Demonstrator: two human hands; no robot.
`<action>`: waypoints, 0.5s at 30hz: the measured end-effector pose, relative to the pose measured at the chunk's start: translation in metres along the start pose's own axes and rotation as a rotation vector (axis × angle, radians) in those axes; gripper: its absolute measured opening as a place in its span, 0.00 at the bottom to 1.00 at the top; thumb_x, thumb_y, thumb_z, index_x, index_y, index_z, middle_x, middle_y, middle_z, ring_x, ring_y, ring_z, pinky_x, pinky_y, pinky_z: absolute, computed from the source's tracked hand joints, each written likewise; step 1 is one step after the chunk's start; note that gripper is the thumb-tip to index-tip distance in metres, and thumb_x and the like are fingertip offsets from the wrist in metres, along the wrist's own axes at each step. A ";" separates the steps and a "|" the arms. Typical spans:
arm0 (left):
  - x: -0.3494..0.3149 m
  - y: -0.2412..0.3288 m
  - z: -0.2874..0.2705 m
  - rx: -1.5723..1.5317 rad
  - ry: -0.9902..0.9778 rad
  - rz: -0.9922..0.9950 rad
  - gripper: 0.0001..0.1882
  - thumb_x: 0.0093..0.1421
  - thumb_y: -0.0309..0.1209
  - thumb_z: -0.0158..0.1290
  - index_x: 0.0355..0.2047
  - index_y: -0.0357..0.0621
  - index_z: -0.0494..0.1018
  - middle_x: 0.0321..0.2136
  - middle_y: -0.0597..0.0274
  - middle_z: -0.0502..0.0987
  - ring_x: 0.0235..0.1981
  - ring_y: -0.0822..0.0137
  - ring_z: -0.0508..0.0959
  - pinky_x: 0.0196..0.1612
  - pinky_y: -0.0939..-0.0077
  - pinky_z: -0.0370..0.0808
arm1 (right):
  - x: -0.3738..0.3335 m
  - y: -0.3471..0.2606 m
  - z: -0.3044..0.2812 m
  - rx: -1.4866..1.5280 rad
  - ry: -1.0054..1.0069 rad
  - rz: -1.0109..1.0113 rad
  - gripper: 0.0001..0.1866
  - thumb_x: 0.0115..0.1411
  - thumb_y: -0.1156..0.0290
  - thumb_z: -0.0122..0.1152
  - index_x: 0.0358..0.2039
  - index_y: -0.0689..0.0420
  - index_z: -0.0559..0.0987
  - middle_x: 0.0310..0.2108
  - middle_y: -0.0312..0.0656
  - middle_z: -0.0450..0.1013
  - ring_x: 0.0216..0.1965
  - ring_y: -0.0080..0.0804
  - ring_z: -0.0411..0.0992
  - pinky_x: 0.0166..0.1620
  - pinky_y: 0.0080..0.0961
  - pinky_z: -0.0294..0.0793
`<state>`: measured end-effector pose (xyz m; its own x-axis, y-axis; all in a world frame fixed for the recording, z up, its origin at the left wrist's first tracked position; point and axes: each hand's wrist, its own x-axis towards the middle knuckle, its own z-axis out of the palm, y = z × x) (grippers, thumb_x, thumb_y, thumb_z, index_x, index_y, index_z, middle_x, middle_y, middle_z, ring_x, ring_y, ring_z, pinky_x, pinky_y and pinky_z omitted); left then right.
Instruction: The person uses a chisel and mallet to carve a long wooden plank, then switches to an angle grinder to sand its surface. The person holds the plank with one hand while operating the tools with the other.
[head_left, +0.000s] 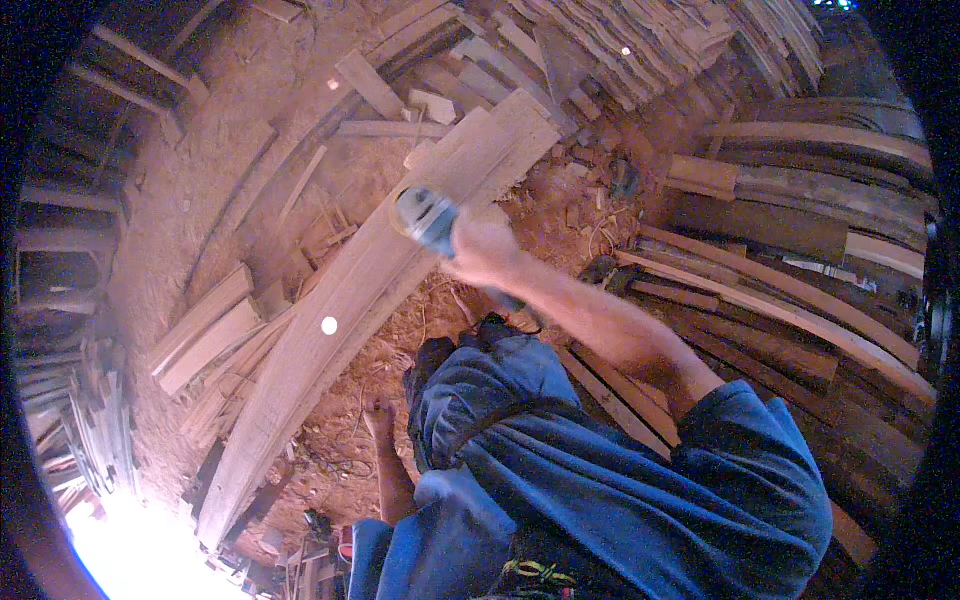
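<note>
The right hand (pixel 482 252) is reaching out over the long plank (pixel 358 272), its grip closed around the body of a blue handheld power tool (pixel 430 222) whose round head is lying against the wood, or very near it; blur is hiding which. The plank is running diagonally from the upper middle to the lower left, with offcuts (pixel 208 332) lying beside its left edge and the reddish floor (pixel 245 85) spreading beyond. The left hand (pixel 380 418) is hanging low beside the body, apart from plank and tool; its fingers are seemingly curling, yet whether that grip is holding anything I cannot tell. Judging from this pose, working well is depending on keeping the head flat to the face, letting the tool's own weight do the pressing, and sweeping evenly along the grain so that no hollow is forming. With one arm stretching this far, the tool is probably wanting to twist, so a second grip on its body would be giving steadier control, with feet and sleeve staying clear of the head.
</note>
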<state>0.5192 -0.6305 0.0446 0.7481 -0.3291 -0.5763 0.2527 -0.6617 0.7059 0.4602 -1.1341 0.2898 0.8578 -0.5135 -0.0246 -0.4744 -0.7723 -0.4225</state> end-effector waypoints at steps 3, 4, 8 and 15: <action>-0.011 -0.017 0.003 0.072 0.003 -0.276 0.12 0.60 0.36 0.57 0.33 0.39 0.75 0.19 0.66 0.73 0.18 0.72 0.71 0.22 0.72 0.71 | 0.001 -0.042 0.019 0.077 -0.162 0.022 0.31 0.49 0.56 0.67 0.40 0.70 0.67 0.24 0.57 0.77 0.26 0.57 0.78 0.31 0.50 0.79; -0.017 -0.022 0.008 0.055 0.022 -0.287 0.12 0.60 0.37 0.57 0.33 0.39 0.75 0.19 0.66 0.73 0.18 0.72 0.71 0.22 0.72 0.71 | 0.003 -0.046 0.021 0.097 -0.208 0.021 0.31 0.50 0.56 0.67 0.40 0.70 0.68 0.24 0.57 0.77 0.26 0.57 0.78 0.31 0.50 0.79; -0.029 -0.032 0.016 -0.187 0.063 -0.246 0.13 0.61 0.38 0.57 0.32 0.39 0.74 0.17 0.68 0.72 0.17 0.72 0.71 0.21 0.73 0.71 | 0.016 -0.023 0.011 0.080 -0.171 0.036 0.32 0.51 0.56 0.67 0.42 0.72 0.67 0.26 0.58 0.77 0.28 0.57 0.78 0.33 0.50 0.79; -0.024 0.040 0.036 0.196 0.010 0.045 0.11 0.61 0.36 0.56 0.36 0.39 0.74 0.17 0.60 0.72 0.19 0.68 0.74 0.24 0.68 0.73 | 0.042 0.084 -0.039 -0.010 -0.046 0.348 0.38 0.52 0.50 0.65 0.48 0.73 0.65 0.35 0.63 0.77 0.37 0.61 0.78 0.41 0.51 0.78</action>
<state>0.4891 -0.6734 0.0721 0.7621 -0.3550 -0.5415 0.0958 -0.7652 0.6366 0.4490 -1.2348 0.2885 0.6523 -0.7293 -0.2064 -0.7415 -0.5578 -0.3729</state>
